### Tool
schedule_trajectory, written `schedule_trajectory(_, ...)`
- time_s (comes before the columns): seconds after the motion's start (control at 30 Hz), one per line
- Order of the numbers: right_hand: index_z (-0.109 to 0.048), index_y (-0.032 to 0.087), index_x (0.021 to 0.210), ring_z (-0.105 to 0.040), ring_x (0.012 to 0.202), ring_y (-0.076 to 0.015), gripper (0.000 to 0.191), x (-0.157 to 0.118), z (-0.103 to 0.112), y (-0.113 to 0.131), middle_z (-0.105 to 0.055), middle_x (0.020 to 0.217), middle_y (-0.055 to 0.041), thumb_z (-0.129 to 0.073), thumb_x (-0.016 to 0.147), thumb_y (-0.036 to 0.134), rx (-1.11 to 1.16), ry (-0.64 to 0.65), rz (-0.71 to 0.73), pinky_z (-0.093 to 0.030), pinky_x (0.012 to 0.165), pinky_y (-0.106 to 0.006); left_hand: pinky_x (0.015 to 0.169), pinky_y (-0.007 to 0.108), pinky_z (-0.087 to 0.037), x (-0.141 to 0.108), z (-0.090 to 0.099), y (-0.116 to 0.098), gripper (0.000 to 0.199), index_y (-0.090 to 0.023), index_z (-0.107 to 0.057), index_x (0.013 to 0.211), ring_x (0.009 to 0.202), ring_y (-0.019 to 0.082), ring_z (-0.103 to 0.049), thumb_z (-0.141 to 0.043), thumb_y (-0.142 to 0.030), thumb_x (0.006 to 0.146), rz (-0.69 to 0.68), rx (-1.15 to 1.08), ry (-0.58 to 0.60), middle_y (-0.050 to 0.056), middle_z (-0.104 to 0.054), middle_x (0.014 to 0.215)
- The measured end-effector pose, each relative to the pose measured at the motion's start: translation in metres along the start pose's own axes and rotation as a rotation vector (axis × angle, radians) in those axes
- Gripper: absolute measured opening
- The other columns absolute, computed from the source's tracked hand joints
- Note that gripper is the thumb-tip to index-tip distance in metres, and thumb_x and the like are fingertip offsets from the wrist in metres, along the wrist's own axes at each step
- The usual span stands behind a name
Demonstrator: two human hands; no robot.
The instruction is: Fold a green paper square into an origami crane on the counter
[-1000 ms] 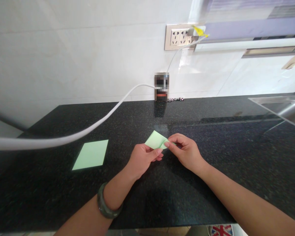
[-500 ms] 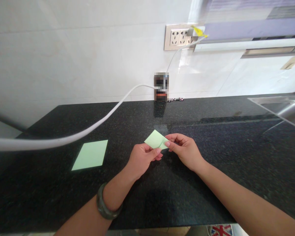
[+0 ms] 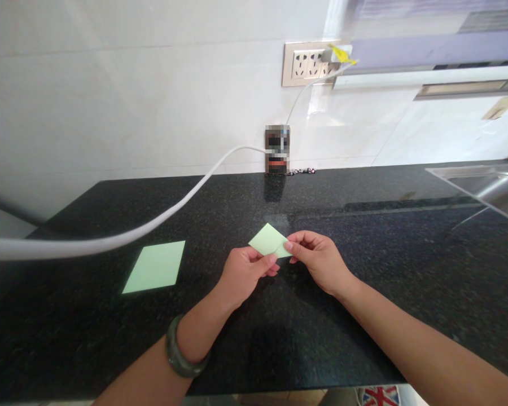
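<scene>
A small folded piece of light green paper (image 3: 266,239) is held up over the dark counter between both hands. My left hand (image 3: 248,273) pinches its lower edge, thumb on top and fingers beneath. At the paper's right corner, my right hand (image 3: 315,256) grips it between thumb and fingers. A crease or flap edge runs across the paper between the two thumbs. Flat on the counter to the left lies a larger light green sheet (image 3: 156,267), touched by neither hand.
A phone-like device, blurred out, (image 3: 277,149) leans against the wall behind the black counter (image 3: 220,208). From it a white cable (image 3: 186,198) sweeps to the left. Wall sockets (image 3: 307,64) are above, a beaded string (image 3: 302,171) lies beside the device, and a metal sink (image 3: 499,189) is at the right.
The flap at the paper's right corner looks flatter against the rest, with a thinner crease line. Both hands have barely moved.
</scene>
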State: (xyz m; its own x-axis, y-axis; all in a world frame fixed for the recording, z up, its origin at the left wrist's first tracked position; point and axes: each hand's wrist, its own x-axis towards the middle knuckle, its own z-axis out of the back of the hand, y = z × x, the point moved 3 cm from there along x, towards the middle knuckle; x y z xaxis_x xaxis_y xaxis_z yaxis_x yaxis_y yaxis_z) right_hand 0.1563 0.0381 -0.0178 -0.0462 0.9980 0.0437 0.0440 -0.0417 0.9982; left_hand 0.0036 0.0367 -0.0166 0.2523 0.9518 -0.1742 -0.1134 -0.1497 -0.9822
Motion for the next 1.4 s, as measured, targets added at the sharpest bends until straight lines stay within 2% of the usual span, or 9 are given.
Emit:
schedule_trajectory(0.17, -0.060, 0.016, 0.074, -0.048, 0.053, -0.0081, 0.017, 0.000, 0.001, -0.001, -0.057, 0.065, 0.0010, -0.063, 0.071, 0.033, -0.007, -0.010, -0.016, -0.039, 0.052, -0.023, 0.056, 0.022, -0.046, 0.000, 0.000, 0.001, 0.024, -0.009, -0.066, 0.074, 0.057, 0.013, -0.062, -0.061, -0.032, 0.071, 0.008, 0.016, 0.006, 0.008, -0.068, 0.065)
schedule_trajectory(0.37, -0.060, 0.016, 0.074, -0.047, 0.053, -0.0081, 0.017, 0.001, 0.001, -0.002, -0.056, 0.064, 0.0010, -0.062, 0.071, 0.033, -0.003, -0.014, -0.020, -0.040, 0.051, -0.023, 0.059, 0.025, -0.047, 0.001, 0.001, 0.002, 0.040, -0.009, -0.065, 0.074, 0.063, 0.016, -0.063, -0.048, -0.045, 0.077, 0.032, -0.031, 0.017, 0.012, -0.069, 0.074)
schedule_trajectory(0.53, -0.060, 0.016, 0.074, -0.047, 0.052, -0.0081, 0.019, 0.000, 0.001, -0.001, -0.056, 0.064, 0.0007, -0.062, 0.071, 0.034, -0.019, -0.017, -0.018, -0.040, 0.051, -0.023, 0.060, 0.024, -0.046, 0.000, 0.000, 0.000, 0.025, -0.011, -0.066, 0.079, 0.061, 0.013, -0.061, -0.064, -0.034, 0.068, 0.003, -0.059, 0.038, 0.006, -0.069, 0.071)
schedule_trajectory(1.03, -0.060, 0.016, 0.073, -0.047, 0.053, -0.0091, 0.020, -0.002, -0.002, 0.001, -0.056, 0.064, 0.0000, -0.062, 0.070, 0.035, -0.019, -0.015, -0.009, -0.041, 0.052, -0.024, 0.057, 0.025, -0.047, -0.001, 0.001, 0.000, 0.021, -0.011, -0.066, 0.067, 0.054, 0.014, -0.060, -0.062, -0.031, 0.069, -0.033, -0.008, -0.015, 0.006, -0.066, 0.060)
schedule_trajectory(1.13, -0.061, 0.016, 0.075, -0.048, 0.055, -0.0090, 0.019, -0.003, -0.002, 0.002, -0.057, 0.066, -0.0002, -0.063, 0.071, 0.034, 0.024, 0.002, 0.001, -0.041, 0.053, -0.023, 0.057, 0.025, -0.048, 0.000, 0.001, 0.001, 0.019, -0.011, -0.066, 0.068, 0.054, 0.014, -0.060, -0.063, -0.030, 0.067, -0.042, -0.039, -0.040, 0.005, -0.066, 0.059)
schedule_trajectory(1.3, -0.061, 0.017, 0.089, -0.054, 0.073, -0.0146, 0.030, -0.006, -0.003, 0.004, -0.060, 0.083, -0.0055, -0.054, 0.076, 0.043, 0.236, -0.006, -0.016, -0.045, 0.053, -0.024, 0.060, 0.026, -0.049, 0.000, 0.004, 0.002, 0.022, -0.011, -0.067, 0.070, 0.057, 0.014, -0.061, -0.064, -0.033, 0.068, -0.089, -0.079, -0.113, 0.006, -0.068, 0.063)
schedule_trajectory(1.4, -0.060, 0.017, 0.087, -0.054, 0.067, -0.0130, 0.027, -0.009, -0.010, 0.002, -0.060, 0.076, -0.0025, -0.065, 0.068, 0.035, 0.276, 0.051, -0.066, -0.043, 0.050, -0.022, 0.061, 0.026, -0.049, 0.000, 0.005, 0.001, 0.023, -0.011, -0.068, 0.071, 0.058, 0.015, -0.062, -0.064, -0.034, 0.068, -0.125, -0.070, -0.140, 0.006, -0.069, 0.064)
